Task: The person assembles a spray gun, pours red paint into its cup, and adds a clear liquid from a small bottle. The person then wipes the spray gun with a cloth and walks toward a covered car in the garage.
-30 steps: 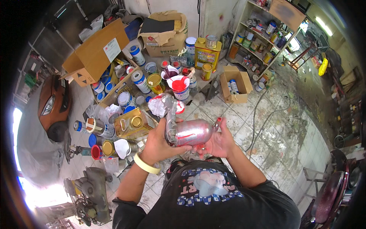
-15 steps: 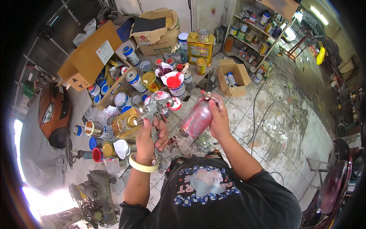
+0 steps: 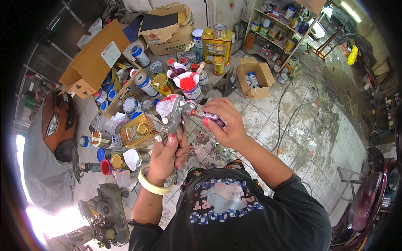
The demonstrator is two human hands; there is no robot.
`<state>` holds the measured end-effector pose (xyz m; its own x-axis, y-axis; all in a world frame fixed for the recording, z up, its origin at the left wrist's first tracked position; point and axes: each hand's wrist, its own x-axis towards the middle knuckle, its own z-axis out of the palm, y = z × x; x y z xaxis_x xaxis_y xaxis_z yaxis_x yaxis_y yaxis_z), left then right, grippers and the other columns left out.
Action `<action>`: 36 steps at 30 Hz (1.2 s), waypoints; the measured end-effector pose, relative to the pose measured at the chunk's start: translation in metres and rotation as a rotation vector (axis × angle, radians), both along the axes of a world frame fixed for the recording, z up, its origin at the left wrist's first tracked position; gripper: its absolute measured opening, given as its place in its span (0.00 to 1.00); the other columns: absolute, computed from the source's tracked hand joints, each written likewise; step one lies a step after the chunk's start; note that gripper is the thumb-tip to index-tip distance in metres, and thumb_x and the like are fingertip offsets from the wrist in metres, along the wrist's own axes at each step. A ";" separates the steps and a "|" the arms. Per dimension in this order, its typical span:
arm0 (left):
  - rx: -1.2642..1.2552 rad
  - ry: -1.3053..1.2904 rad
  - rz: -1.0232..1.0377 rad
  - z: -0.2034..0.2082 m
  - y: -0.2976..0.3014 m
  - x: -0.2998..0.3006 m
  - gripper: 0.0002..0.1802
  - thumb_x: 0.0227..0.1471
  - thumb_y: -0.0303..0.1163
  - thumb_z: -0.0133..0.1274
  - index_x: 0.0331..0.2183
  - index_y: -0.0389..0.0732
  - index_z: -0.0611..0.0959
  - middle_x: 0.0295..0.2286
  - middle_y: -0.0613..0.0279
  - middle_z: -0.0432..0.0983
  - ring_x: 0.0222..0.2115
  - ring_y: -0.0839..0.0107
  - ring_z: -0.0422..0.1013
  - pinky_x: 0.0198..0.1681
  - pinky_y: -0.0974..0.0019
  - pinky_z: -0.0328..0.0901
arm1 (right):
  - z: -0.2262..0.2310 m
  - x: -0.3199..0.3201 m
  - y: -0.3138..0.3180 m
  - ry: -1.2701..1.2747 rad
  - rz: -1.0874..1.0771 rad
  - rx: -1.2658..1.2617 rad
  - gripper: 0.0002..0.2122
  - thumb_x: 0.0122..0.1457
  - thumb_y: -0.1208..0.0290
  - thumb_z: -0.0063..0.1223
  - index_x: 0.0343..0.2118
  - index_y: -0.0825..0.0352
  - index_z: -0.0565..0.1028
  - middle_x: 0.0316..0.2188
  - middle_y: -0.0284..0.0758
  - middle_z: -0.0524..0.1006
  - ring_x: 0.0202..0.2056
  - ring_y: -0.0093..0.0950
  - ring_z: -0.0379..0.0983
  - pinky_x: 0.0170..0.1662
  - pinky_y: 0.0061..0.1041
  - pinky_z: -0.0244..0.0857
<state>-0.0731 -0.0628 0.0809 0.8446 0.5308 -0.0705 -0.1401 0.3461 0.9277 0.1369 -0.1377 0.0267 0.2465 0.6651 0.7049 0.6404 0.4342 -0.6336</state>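
My left hand (image 3: pixel 167 154) is wrapped round the handle of a metal paint spray gun (image 3: pixel 172 116), which points away to the upper left. A roll of cream masking tape (image 3: pixel 147 184) hangs round my left wrist. My right hand (image 3: pixel 228 125) grips the red-stained metal spray gun cup (image 3: pixel 213 119). Its fitting, red at the tip, meets or nearly meets the gun's side; I cannot tell whether they are joined. Most of the cup is hidden by my fingers. Just beyond the gun stands a can with bright red paint (image 3: pixel 187 83) and a stirring stick.
Several paint cans and a gold rectangular tin (image 3: pixel 138 130) crowd the floor to the left. Cardboard boxes (image 3: pixel 255 77) stand farther back, near a large yellow thinner tin (image 3: pixel 217 47). A hose (image 3: pixel 279 121) lies across the stained tiles at right. Shelves hold more cans.
My right hand has brought the cup leftward and turned it, so its fitting is at the gun. The gun has shifted slightly right and up and tilted in my left hand.
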 end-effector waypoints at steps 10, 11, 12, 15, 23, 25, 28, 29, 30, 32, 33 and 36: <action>-0.052 -0.003 -0.053 0.011 -0.012 -0.003 0.22 0.67 0.51 0.44 0.30 0.43 0.63 0.18 0.67 0.58 0.12 0.79 0.55 0.14 0.73 0.54 | 0.017 0.024 -0.005 -0.501 -0.026 0.057 0.18 0.45 0.71 0.64 0.42 0.63 0.78 0.45 0.31 0.77 0.52 0.35 0.71 0.56 0.47 0.59; -0.053 -0.018 -0.056 0.011 -0.014 -0.002 0.21 0.67 0.50 0.44 0.30 0.43 0.63 0.18 0.67 0.58 0.12 0.79 0.55 0.13 0.73 0.54 | 0.019 0.026 -0.005 -0.502 -0.014 0.060 0.18 0.44 0.71 0.64 0.42 0.63 0.78 0.45 0.31 0.76 0.52 0.35 0.71 0.56 0.48 0.59; -0.076 -0.032 -0.045 0.010 -0.016 -0.002 0.21 0.67 0.49 0.44 0.30 0.43 0.63 0.17 0.67 0.58 0.11 0.79 0.55 0.13 0.73 0.54 | 0.021 0.027 -0.005 -0.503 -0.002 0.064 0.19 0.43 0.72 0.64 0.42 0.63 0.78 0.45 0.31 0.76 0.52 0.35 0.71 0.56 0.48 0.59; -0.107 -0.076 -0.028 0.010 -0.021 -0.002 0.20 0.66 0.47 0.46 0.30 0.43 0.64 0.16 0.67 0.58 0.11 0.79 0.54 0.13 0.73 0.53 | 0.022 0.027 -0.003 -0.503 -0.003 0.096 0.16 0.42 0.74 0.62 0.38 0.64 0.79 0.43 0.31 0.79 0.52 0.37 0.72 0.56 0.46 0.61; 0.000 -0.041 -0.051 0.006 -0.027 -0.003 0.21 0.64 0.49 0.48 0.29 0.46 0.62 0.13 0.68 0.54 0.11 0.78 0.51 0.13 0.73 0.48 | 0.024 0.019 -0.007 -0.363 0.032 0.108 0.18 0.43 0.72 0.65 0.40 0.64 0.78 0.42 0.34 0.78 0.49 0.36 0.73 0.50 0.43 0.61; -0.010 -0.038 -0.027 0.006 -0.029 -0.004 0.20 0.64 0.47 0.49 0.30 0.46 0.62 0.13 0.68 0.54 0.10 0.78 0.50 0.13 0.72 0.48 | 0.026 0.018 -0.007 -0.338 0.030 0.113 0.16 0.44 0.72 0.64 0.39 0.65 0.78 0.41 0.34 0.79 0.47 0.37 0.73 0.48 0.41 0.61; -0.017 -0.044 -0.003 0.007 -0.033 -0.002 0.18 0.64 0.44 0.49 0.30 0.46 0.62 0.13 0.67 0.55 0.10 0.77 0.50 0.13 0.72 0.48 | 0.029 0.012 -0.006 -0.284 0.029 0.132 0.13 0.48 0.72 0.62 0.38 0.67 0.78 0.39 0.36 0.80 0.45 0.39 0.74 0.47 0.39 0.61; -0.016 -0.047 0.002 0.007 -0.034 -0.002 0.17 0.64 0.43 0.49 0.30 0.46 0.62 0.13 0.67 0.55 0.10 0.77 0.50 0.13 0.72 0.48 | 0.027 0.009 -0.005 -0.257 0.025 0.130 0.12 0.49 0.72 0.62 0.38 0.67 0.78 0.38 0.36 0.80 0.44 0.39 0.74 0.47 0.39 0.61; -0.005 -0.049 0.005 0.006 -0.034 -0.001 0.17 0.64 0.43 0.49 0.30 0.46 0.62 0.12 0.67 0.55 0.10 0.77 0.50 0.13 0.72 0.48 | 0.025 0.007 -0.005 -0.229 0.021 0.129 0.12 0.50 0.72 0.61 0.38 0.67 0.78 0.38 0.36 0.80 0.43 0.40 0.74 0.47 0.38 0.61; 0.015 -0.051 0.010 0.005 -0.034 -0.001 0.17 0.63 0.42 0.49 0.31 0.46 0.62 0.12 0.67 0.55 0.10 0.77 0.50 0.14 0.72 0.48 | 0.026 0.005 -0.005 -0.201 0.023 0.125 0.12 0.51 0.71 0.62 0.38 0.67 0.77 0.38 0.36 0.80 0.43 0.40 0.75 0.46 0.38 0.61; 0.010 -0.054 0.010 0.005 -0.034 -0.001 0.17 0.63 0.42 0.49 0.31 0.46 0.62 0.12 0.67 0.55 0.10 0.77 0.50 0.13 0.72 0.48 | 0.027 0.004 -0.005 -0.187 0.025 0.122 0.11 0.51 0.71 0.62 0.38 0.67 0.77 0.38 0.37 0.80 0.42 0.40 0.75 0.46 0.38 0.61; 0.007 -0.041 0.015 0.004 -0.032 -0.003 0.16 0.63 0.42 0.50 0.31 0.46 0.62 0.12 0.67 0.55 0.10 0.76 0.50 0.13 0.71 0.48 | 0.030 0.006 -0.005 -0.207 0.046 0.088 0.15 0.47 0.72 0.65 0.38 0.66 0.78 0.38 0.35 0.80 0.43 0.37 0.74 0.46 0.38 0.60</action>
<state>-0.0760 -0.0948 0.0846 0.8389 0.5434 -0.0322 -0.1833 0.3376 0.9233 0.1428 -0.1429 0.0570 0.0612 0.6059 0.7932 0.7310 0.5139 -0.4490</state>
